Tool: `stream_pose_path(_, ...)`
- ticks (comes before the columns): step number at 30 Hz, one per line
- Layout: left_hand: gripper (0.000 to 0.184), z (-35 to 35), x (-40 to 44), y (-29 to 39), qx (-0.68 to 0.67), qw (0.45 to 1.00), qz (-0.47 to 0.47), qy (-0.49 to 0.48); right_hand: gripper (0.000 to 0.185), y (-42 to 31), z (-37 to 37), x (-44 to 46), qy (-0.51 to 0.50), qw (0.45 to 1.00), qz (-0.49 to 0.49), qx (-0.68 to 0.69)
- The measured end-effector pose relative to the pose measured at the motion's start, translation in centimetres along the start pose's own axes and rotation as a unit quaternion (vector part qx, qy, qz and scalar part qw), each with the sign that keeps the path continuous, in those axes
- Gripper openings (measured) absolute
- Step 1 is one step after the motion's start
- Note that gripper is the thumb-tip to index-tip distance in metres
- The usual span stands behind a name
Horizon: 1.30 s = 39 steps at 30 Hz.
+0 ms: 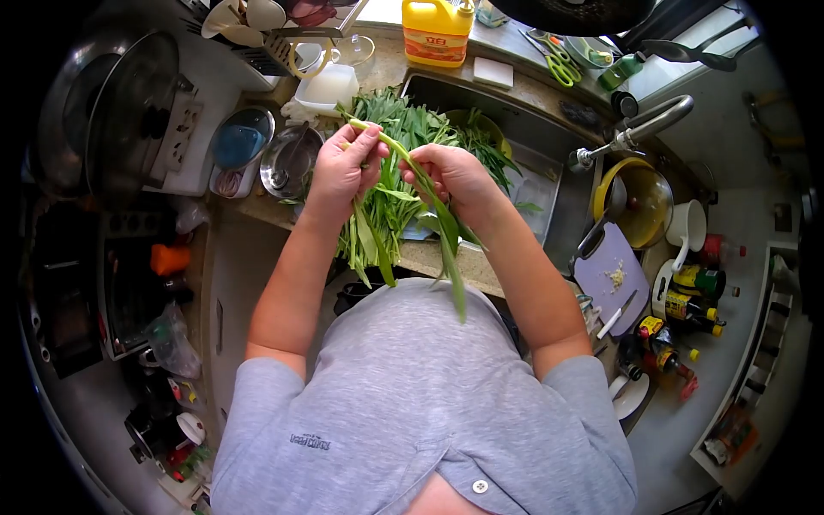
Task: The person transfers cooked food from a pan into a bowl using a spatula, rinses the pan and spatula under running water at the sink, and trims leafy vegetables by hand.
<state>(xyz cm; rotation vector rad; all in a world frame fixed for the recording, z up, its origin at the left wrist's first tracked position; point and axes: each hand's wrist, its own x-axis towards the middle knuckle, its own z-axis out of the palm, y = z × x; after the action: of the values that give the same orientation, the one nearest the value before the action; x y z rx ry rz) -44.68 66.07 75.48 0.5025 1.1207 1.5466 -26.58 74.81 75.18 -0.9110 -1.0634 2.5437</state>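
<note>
My left hand (348,165) pinches the thick end of a long green stalk (395,146), which looks like water spinach. Lower on the same stalk, my right hand (459,182) has its fingers closed round it. Its narrow leaves (449,240) hang down over the front of the grey shirt. More long leaves (367,236) dangle below my left hand; whether that hand grips them I cannot tell. A big heap of the same leafy greens (386,215) lies behind and under both hands, at the left side of the sink.
The steel sink (549,172) has a curved faucet (644,129) on its right. A yellow jug (436,33) stands behind. Further right are a yellow-rimmed bowl (633,202) and a purple cutting board (611,266) with chopped bits and a knife (616,315). A metal pot (287,163) sits left.
</note>
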Motion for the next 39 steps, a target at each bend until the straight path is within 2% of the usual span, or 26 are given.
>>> stream_pose_path(3,0.018,0.0,-0.3,-0.2,0.005,0.999,-0.016,-0.034,0.020,0.0,0.8,-0.4,0.014,1.000,-0.014,-0.001)
stream_pose_path(8,0.019,-0.2,-0.3,0.0,-0.005,1.000,-0.005,0.000,0.016,0.5,0.8,-0.4,0.041,0.998,-0.044,-0.024)
stream_pose_path(10,0.019,-0.1,-0.3,-0.3,0.009,1.000,0.010,0.006,0.015,1.1,0.3,0.2,0.089,0.990,-0.074,-0.076)
stream_pose_path(11,0.019,0.4,-0.5,-0.8,0.042,0.998,0.048,0.024,0.015,1.3,0.2,0.5,0.089,0.990,-0.074,-0.075)
stream_pose_path(13,0.019,1.2,-1.0,-1.1,0.064,0.989,0.110,0.070,0.013,1.5,0.3,1.0,0.215,0.974,-0.072,-0.003)
stream_pose_path(14,0.019,1.1,-1.1,-0.6,0.064,0.990,0.109,0.069,0.013,1.6,-0.4,1.2,0.216,0.974,-0.072,-0.002)
stream_pose_path(16,0.017,0.8,-1.4,1.3,-0.007,0.993,0.107,0.044,0.013,1.5,-2.3,1.3,0.166,0.978,-0.039,0.123)
stream_pose_path(17,0.017,0.9,-1.8,2.0,0.008,0.998,0.059,0.007,0.016,1.4,-2.6,1.4,0.100,0.991,-0.007,0.088)
stream_pose_path(18,0.017,0.8,-1.7,1.7,0.007,0.998,0.056,0.008,0.016,1.1,-2.0,0.9,0.101,0.991,-0.005,0.089)
stream_pose_path(20,0.016,0.5,-1.2,1.1,0.023,0.993,-0.063,-0.094,0.016,-0.1,0.2,-0.2,0.031,0.998,0.008,0.047)
stream_pose_path(21,0.015,0.6,-1.1,0.7,0.001,0.989,-0.097,-0.113,0.017,-0.3,0.4,-0.1,0.009,0.999,0.016,0.030)
stream_pose_path(24,0.015,0.8,-1.3,0.3,0.032,0.989,-0.110,-0.094,0.018,0.0,0.6,-0.2,-0.019,0.998,0.014,0.058)
stream_pose_path(26,0.014,1.0,-1.3,-0.2,0.061,0.988,-0.111,-0.082,0.018,-0.2,1.1,-0.8,0.008,1.000,0.010,0.023)
stream_pose_path(28,0.015,1.0,-1.3,-0.9,0.084,0.991,-0.078,-0.067,0.016,-0.4,1.6,-1.0,0.045,0.999,0.021,-0.009)
stream_pose_path(30,0.014,1.1,-1.5,-1.7,0.107,0.991,-0.052,-0.056,0.015,-0.2,0.8,-0.8,0.027,0.999,0.022,-0.023)
stream_pose_path(32,0.013,1.1,-1.4,-3.8,0.182,0.972,0.145,-0.019,0.015,0.1,0.5,-0.5,0.010,0.999,0.025,-0.038)
stream_pose_path(33,0.012,1.6,-1.7,-3.9,0.218,0.958,0.188,0.004,0.014,0.3,0.6,-0.3,0.035,0.998,0.011,-0.048)
stream_pose_path(34,0.012,1.6,-1.8,-3.4,0.217,0.958,0.187,0.006,0.014,0.6,0.7,-0.2,0.059,0.997,-0.003,-0.059)
stream_pose_path(35,0.011,1.6,-1.9,-2.6,0.209,0.957,0.192,0.056,0.014,1.1,0.1,0.4,0.059,0.996,-0.001,-0.060)
stream_pose_path(36,0.010,1.5,-2.1,-1.8,0.200,0.954,0.197,0.106,0.012,1.9,-0.9,1.2,0.099,0.995,0.025,0.009)
stream_pose_path(37,0.009,0.8,-2.2,-0.6,0.142,0.969,0.178,0.100,0.013,2.0,-1.3,1.5,0.137,0.986,0.051,0.076)
stream_pose_path(38,0.011,-0.4,-2.0,0.3,0.040,0.986,0.131,0.097,0.012,1.8,-1.9,1.4,0.146,0.984,0.023,0.102)
stream_pose_path(39,0.014,-2.1,-2.2,1.5,0.007,0.992,0.120,0.046,0.011,1.2,-3.2,1.6,0.121,0.983,0.011,0.138)
